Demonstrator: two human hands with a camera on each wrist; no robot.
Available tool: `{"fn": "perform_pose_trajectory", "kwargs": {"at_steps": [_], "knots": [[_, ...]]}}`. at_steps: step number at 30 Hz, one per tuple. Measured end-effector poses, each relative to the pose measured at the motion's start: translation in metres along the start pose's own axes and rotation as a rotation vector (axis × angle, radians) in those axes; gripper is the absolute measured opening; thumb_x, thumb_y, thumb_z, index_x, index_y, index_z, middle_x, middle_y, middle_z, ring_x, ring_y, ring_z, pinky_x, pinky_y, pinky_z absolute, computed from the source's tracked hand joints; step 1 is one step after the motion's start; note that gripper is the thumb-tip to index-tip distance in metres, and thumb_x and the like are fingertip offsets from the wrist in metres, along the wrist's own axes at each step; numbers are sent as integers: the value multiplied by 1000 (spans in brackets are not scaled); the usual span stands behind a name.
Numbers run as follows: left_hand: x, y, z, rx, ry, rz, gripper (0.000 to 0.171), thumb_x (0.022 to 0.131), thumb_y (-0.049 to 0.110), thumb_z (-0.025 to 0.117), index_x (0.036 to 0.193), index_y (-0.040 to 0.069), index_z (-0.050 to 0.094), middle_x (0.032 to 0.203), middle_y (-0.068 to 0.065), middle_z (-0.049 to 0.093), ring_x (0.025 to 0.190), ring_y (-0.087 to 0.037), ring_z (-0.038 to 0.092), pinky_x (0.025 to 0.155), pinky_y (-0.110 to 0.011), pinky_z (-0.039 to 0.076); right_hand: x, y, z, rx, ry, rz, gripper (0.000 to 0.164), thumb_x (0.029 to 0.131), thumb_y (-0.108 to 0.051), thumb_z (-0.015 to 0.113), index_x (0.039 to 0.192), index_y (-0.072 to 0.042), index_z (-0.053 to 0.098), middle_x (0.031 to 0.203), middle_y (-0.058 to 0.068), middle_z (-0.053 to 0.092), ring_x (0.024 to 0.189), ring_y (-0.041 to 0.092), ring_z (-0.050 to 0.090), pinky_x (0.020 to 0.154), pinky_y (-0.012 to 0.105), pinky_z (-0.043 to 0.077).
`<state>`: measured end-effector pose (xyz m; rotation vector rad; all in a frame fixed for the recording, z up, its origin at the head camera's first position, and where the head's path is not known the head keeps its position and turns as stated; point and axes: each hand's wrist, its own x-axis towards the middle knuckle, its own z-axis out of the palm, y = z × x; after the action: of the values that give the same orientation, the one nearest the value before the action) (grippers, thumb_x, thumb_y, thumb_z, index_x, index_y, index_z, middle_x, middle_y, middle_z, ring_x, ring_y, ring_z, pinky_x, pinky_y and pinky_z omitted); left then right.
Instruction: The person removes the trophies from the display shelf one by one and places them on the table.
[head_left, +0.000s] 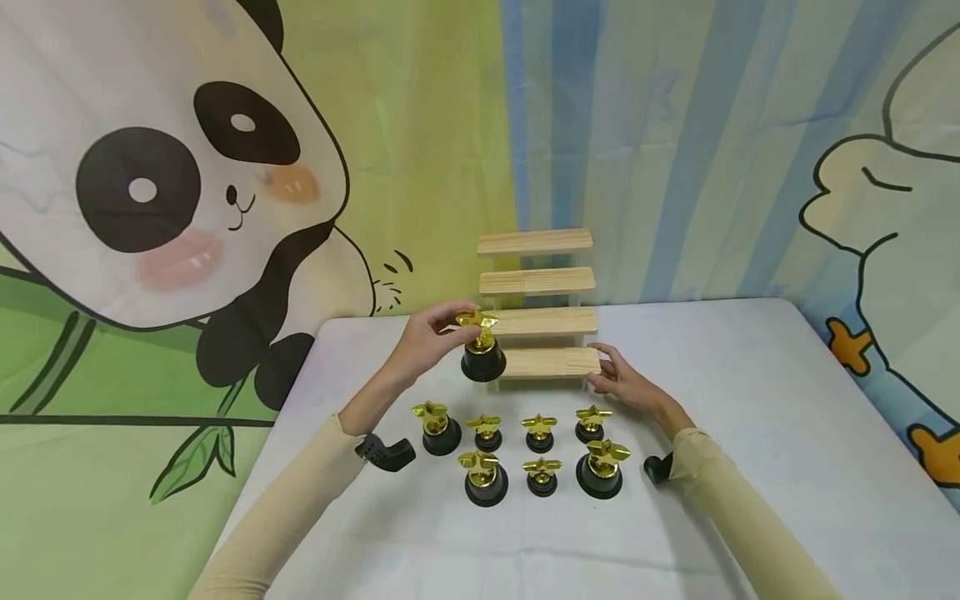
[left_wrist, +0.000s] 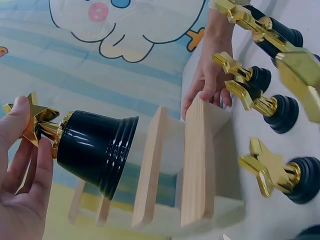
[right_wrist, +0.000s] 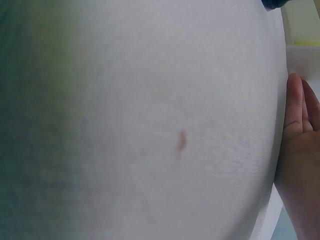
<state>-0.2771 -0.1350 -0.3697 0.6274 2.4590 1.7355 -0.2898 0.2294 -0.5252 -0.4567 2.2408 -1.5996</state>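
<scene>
My left hand (head_left: 437, 335) pinches a trophy by its gold star; this trophy (head_left: 483, 360) has a black cup-shaped base and is held up off the table, in front of the stand's left side. In the left wrist view its glossy base (left_wrist: 95, 147) points toward the wooden tiers. The pale wooden four-tier stand (head_left: 546, 363) stands at the back. At the right end of its lowest board, my right hand (head_left: 628, 385) rests with fairly straight fingers against the edge. The right wrist view shows the fingers (right_wrist: 296, 100) of that hand only partly.
Several gold-star trophies stand on the white table (head_left: 720, 367) before the stand, including a larger one at left (head_left: 441, 435), a larger one at right (head_left: 600, 477) and a small one (head_left: 542, 477) between. A panda-print curtain (head_left: 420, 150) hangs behind.
</scene>
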Motion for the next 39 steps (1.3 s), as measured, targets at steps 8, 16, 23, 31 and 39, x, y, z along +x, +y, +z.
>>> {"fn": "perform_pose_trajectory", "kwargs": {"at_steps": [8,16,23,31,39], "knots": [[-48,-8,-29,30,78,18,36,88,21,72,122,8,65,110,2,66,95,-9,62,81,-16,55,2,1,-1,4,10,-3,70,103,-25,49,154,-14,2,149,37,29,128,49,45,103,54,46],[-100,-8,-32,-7,136,76,34,87,8,72,118,-3,63,108,13,64,97,-2,64,80,-16,57,3,-1,-2,-13,7,6,70,103,-28,48,153,-15,2,150,36,28,127,47,47,104,55,45],[-145,-21,-18,-14,78,149,29,84,-1,71,112,2,65,107,9,65,93,-4,63,78,-18,58,5,-5,-7,-9,22,10,72,103,-28,49,154,-14,1,150,36,29,128,47,46,103,53,46],[-174,-52,5,-14,33,166,28,85,0,71,112,2,65,109,0,66,95,-5,62,79,-21,58,4,-1,-5,-7,35,4,70,103,-25,49,154,-12,2,149,36,31,126,44,48,97,41,50],[-183,-79,14,-14,41,160,28,85,2,71,112,4,64,107,-11,65,96,-5,62,78,-23,58,3,2,1,5,17,21,70,103,-26,49,153,-14,2,149,37,29,129,48,44,103,53,46]]}}
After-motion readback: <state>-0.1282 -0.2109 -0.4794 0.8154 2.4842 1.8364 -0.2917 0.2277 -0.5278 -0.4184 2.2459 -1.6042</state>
